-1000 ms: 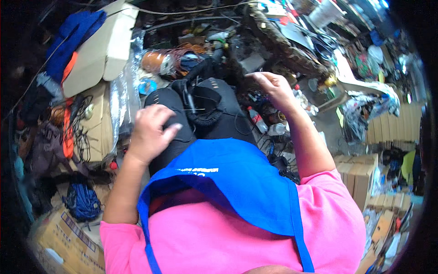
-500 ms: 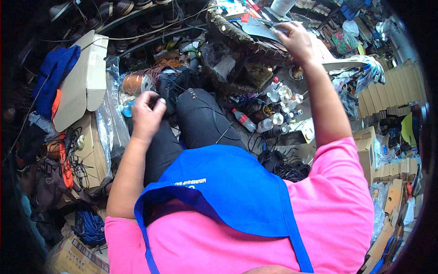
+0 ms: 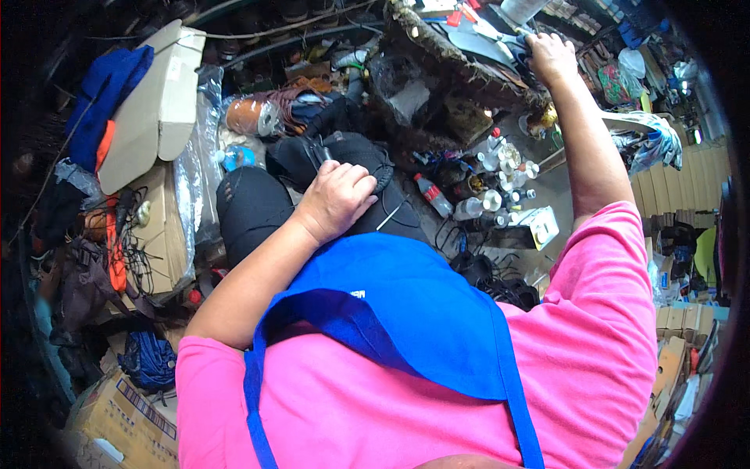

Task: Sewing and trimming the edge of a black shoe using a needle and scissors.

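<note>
My left hand (image 3: 336,199) is closed over my lap, its fingers curled round part of a black item (image 3: 361,156) that looks like a shoe. Much of that item blends into my black trousers. Beside this hand, a thin pale metal rod (image 3: 388,218) lies slanted across my thigh. Stretched far forward, my right hand (image 3: 552,58) is at the cluttered worktop (image 3: 437,37), fingers bent down over something dark at its edge. What they grip there is too small to make out. Grey flat pieces (image 3: 480,47) lie just left of those fingers.
Several plastic bottles (image 3: 433,195) stand and lie on the floor right of my knees. A spool of brown thread (image 3: 246,116) sits ahead on the left, near a bent cardboard sheet (image 3: 148,117). Black cords (image 3: 492,273) heap beside my right hip.
My left hand has come down and right from above my left knee onto the black item in my lap. My right hand has shifted right along the worktop. The view has turned slightly.
</note>
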The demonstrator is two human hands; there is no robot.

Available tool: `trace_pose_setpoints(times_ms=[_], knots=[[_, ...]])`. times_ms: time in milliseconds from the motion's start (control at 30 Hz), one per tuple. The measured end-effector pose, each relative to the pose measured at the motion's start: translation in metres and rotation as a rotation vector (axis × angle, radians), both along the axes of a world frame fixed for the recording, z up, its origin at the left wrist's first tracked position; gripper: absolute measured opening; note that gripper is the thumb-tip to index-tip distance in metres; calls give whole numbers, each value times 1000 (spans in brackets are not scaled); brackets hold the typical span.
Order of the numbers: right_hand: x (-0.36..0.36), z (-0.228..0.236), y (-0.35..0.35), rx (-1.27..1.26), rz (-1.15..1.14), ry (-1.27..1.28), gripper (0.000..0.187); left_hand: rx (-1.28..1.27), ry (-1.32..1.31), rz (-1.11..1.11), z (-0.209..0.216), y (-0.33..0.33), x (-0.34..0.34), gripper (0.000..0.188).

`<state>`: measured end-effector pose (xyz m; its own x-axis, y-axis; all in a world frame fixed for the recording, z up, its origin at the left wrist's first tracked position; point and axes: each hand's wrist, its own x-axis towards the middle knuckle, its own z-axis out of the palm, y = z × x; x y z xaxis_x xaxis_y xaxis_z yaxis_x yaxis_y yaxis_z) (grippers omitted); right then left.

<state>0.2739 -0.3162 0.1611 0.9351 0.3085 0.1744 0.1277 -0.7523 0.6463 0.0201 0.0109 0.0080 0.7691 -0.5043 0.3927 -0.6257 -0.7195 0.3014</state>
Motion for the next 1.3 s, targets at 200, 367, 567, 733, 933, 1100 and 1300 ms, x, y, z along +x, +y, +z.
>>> trace_pose_setpoints(times_ms=[200, 367, 567, 733, 933, 1100, 1300], knots=[[3, 6, -8, -36, 49, -25, 31, -71, -24, 45, -11, -7, -5, 33], [-28, 36, -31, 62, 26, -113, 35, -72, 72, 64, -10, -7, -5, 32], [-96, -3, -62, 1447, 158, 538, 40, -372, 191, 245, -3, -9, 0, 50], [-187, -91, 8, 1906, -137, 757, 30, -190, 204, 210, -3, -14, 14, 46], [-207, -160, 110, 1979, -169, 849, 47, -152, -40, 276, 1, -25, 12, 22], [-193, -164, 134, 1955, -175, 816, 49, -116, -218, 220, -12, -18, 12, 9], [-192, -150, 142, 2113, -138, 946, 40, -111, -228, 177, 3, -8, 7, 12]])
